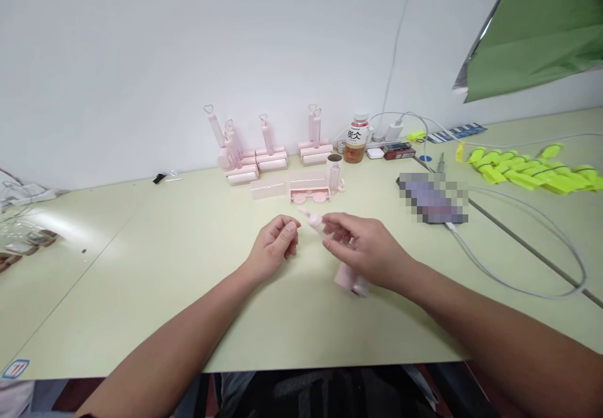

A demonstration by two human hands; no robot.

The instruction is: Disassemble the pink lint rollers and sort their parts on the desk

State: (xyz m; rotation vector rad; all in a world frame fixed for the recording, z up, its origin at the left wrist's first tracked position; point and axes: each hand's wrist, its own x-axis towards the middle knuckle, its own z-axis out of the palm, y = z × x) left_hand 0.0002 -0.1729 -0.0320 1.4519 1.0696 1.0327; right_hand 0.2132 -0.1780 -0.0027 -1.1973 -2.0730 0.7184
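Observation:
My right hand [362,248] is closed around a pale pink lint roller [315,220]. Its narrow end points up and left past my fingertips. Below the palm shows a blurred pink boxy part [348,280]; whether it is joined to the held piece is hidden. My left hand [276,242] hovers just to the left with fingers curled and thumb pressed on the index finger; anything inside is hidden. Beyond both hands lie an open pink casing [309,196] with two round shapes, a pale pink cover [268,188] and a cardboard-cored roll [334,170].
Several pink lint rollers with heart loops [268,138] stand along the wall. Beside them is a drink bottle [357,138]. To the right lie a phone [431,199] with a white cable [499,280] and several neon-yellow pieces [532,170]. A green sheet [537,34] hangs upper right.

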